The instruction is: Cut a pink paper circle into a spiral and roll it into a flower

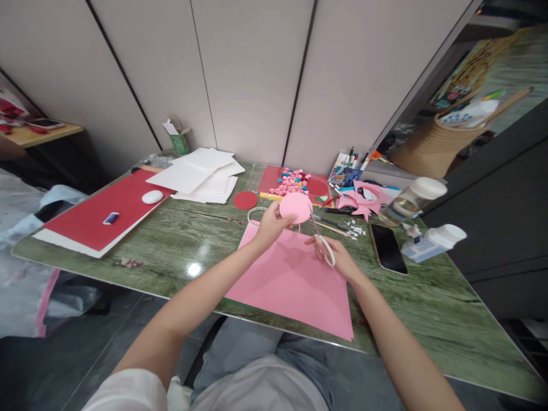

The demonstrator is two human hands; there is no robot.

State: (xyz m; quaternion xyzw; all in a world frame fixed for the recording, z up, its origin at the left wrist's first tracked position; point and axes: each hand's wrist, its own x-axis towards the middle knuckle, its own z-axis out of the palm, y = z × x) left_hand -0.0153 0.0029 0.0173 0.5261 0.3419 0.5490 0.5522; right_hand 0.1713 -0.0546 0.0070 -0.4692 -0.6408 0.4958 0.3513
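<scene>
My left hand (269, 224) pinches a pink paper disc (295, 207) and holds it up above the green table (432, 297). My right hand (333, 257) grips white-handled scissors (322, 238), whose blades point up at the disc's right edge. Both hands hover over a large pink paper sheet (295, 282) lying at the table's near edge. A clear ring (256, 214) lies just behind my left hand.
A red disc (245, 200), white sheets (201, 174), a red board (100, 214) with a white mouse (152, 196), pink scraps (362, 198), beads (293, 181), pens (349, 165), a phone (387, 248), jars (413, 200) and a basket (432, 148) stand around.
</scene>
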